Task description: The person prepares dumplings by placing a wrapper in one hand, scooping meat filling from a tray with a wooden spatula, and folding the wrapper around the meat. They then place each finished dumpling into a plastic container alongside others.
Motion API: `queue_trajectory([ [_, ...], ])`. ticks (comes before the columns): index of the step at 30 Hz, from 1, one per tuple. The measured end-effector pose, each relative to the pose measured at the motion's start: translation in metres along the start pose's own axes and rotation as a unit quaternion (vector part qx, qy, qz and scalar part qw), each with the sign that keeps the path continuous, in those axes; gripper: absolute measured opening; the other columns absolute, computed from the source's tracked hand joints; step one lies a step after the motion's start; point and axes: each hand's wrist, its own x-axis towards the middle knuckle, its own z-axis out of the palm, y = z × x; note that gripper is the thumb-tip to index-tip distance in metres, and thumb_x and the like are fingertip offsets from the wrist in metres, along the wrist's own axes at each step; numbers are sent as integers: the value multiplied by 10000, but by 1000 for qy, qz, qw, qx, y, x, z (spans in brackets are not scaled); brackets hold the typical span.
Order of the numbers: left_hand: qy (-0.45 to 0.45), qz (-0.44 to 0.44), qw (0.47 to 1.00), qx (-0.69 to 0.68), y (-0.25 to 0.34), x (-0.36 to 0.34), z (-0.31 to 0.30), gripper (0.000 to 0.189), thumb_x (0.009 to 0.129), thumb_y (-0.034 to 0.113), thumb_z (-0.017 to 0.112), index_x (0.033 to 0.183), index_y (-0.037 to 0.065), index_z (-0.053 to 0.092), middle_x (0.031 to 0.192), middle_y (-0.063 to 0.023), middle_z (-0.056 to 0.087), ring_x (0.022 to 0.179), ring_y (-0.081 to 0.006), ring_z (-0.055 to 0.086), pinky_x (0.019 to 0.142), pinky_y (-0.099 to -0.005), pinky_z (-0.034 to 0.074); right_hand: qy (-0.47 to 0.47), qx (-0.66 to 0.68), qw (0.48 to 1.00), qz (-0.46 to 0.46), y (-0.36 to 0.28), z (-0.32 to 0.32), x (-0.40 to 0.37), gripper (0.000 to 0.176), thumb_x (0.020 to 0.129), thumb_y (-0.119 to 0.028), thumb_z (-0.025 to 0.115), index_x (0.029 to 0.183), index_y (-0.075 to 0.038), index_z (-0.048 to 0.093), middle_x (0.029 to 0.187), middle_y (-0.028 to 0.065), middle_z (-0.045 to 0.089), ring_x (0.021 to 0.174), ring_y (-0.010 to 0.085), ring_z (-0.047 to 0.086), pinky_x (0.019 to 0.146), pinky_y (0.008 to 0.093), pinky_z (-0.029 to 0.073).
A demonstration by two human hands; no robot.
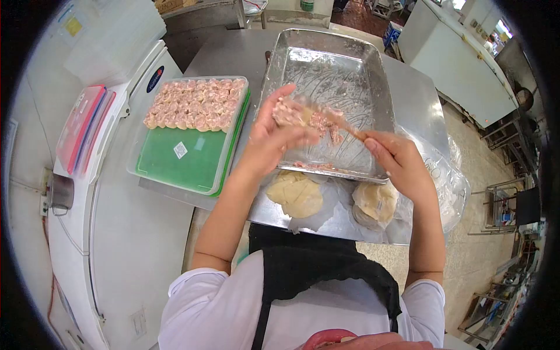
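Over the metal tray [326, 153], my left hand [274, 137] is cupped round a wrapper with pink minced meat [286, 112] on it. My right hand [394, 154] grips a wooden stick [351, 129], its blurred far end against the meat. More meat smears lie along the tray's near side. Nearest me on the table are a loose pile of pale round wrappers [296, 194] and a second stack [375, 201] in plastic. To the left, a clear container [175, 157] with a green base holds rows of filled dumplings [201, 102].
The steel table [417, 87] has plastic bags [446, 186] at its right edge. A white freezer [131, 233] stands at the left, with coloured lids [87, 128] leaning on it. Another white chest [455, 64] is at the back right.
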Motion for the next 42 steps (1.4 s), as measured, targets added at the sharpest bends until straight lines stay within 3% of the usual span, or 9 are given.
queue_trajectory([
  [3, -74, 39, 970, 230, 13, -6, 2, 965, 747, -101, 698, 1527, 135, 183, 1134, -89, 589, 927, -163, 615, 826, -322, 543, -96, -22, 994, 40, -14, -7, -6, 260, 932, -206, 584, 1074, -6, 670, 930, 217, 663, 813, 362, 648, 708, 387, 504],
  [8, -196, 77, 895, 394, 10, 5, -17, 409, 731, 100, 793, 1115, 56, 659, 964, -25, 676, 829, -94, 622, 754, -280, 521, -95, -33, 993, -56, -8, 20, -22, 268, 944, -198, 581, 1129, -13, 641, 925, 187, 663, 798, 326, 643, 719, 371, 496],
  [11, -105, 17, 865, 491, 10, 1, -3, 268, 726, 148, 799, 933, 37, 670, 851, -21, 686, 788, -98, 623, 731, -285, 508, -77, -135, 986, -68, 13, 8, -17, 241, 925, -208, 603, 1118, -70, 648, 852, 149, 645, 755, 358, 621, 672, 411, 495],
  [15, -16, -77, 886, 458, -4, 11, -14, 277, 729, 141, 797, 945, 40, 656, 847, -31, 690, 753, -107, 624, 718, -283, 507, 52, -195, 974, -105, -4, 14, -26, 199, 923, -228, 601, 1071, -109, 659, 726, 109, 562, 662, 362, 589, 599, 447, 476],
  [19, -33, -29, 882, 469, 6, 7, -16, 288, 742, 154, 794, 965, 42, 650, 897, -49, 687, 773, -129, 627, 729, -290, 510, -31, -265, 963, -23, 77, 5, -23, 218, 925, -230, 602, 1073, -87, 675, 785, 118, 624, 691, 331, 618, 630, 400, 499],
  [26, -152, 91, 841, 512, 8, 6, 24, 331, 707, 120, 823, 984, 39, 662, 932, -29, 651, 850, -128, 583, 782, -269, 468, -56, 31, 998, 28, 29, -21, -41, 259, 921, -180, 623, 1110, -10, 670, 875, 114, 685, 788, 155, 623, 721, 284, 483],
  [36, -78, -94, 838, 532, -17, 28, 5, 285, 755, 183, 786, 957, 34, 653, 902, -77, 641, 841, -128, 588, 761, -289, 476, 13, -148, 988, -41, 70, 16, -25, 227, 917, -266, 591, 1105, -157, 655, 801, 115, 618, 729, 345, 630, 639, 439, 501],
  [38, -73, 11, 745, 663, -17, 28, -3, 339, 761, 189, 787, 1023, 32, 641, 911, -56, 641, 859, -116, 579, 771, -285, 476, -52, -286, 956, 41, 84, 11, -23, 257, 924, -302, 572, 1089, -131, 669, 863, 144, 653, 768, 348, 640, 668, 424, 503],
  [42, -66, 12, 830, 554, -1, 12, -6, 419, 729, 178, 812, 1074, 31, 627, 966, -67, 663, 907, -128, 599, 807, -294, 482, -25, -157, 985, 70, 71, -14, -27, 248, 916, -271, 599, 1046, -88, 704, 850, 158, 670, 765, 329, 643, 692, 393, 506],
])
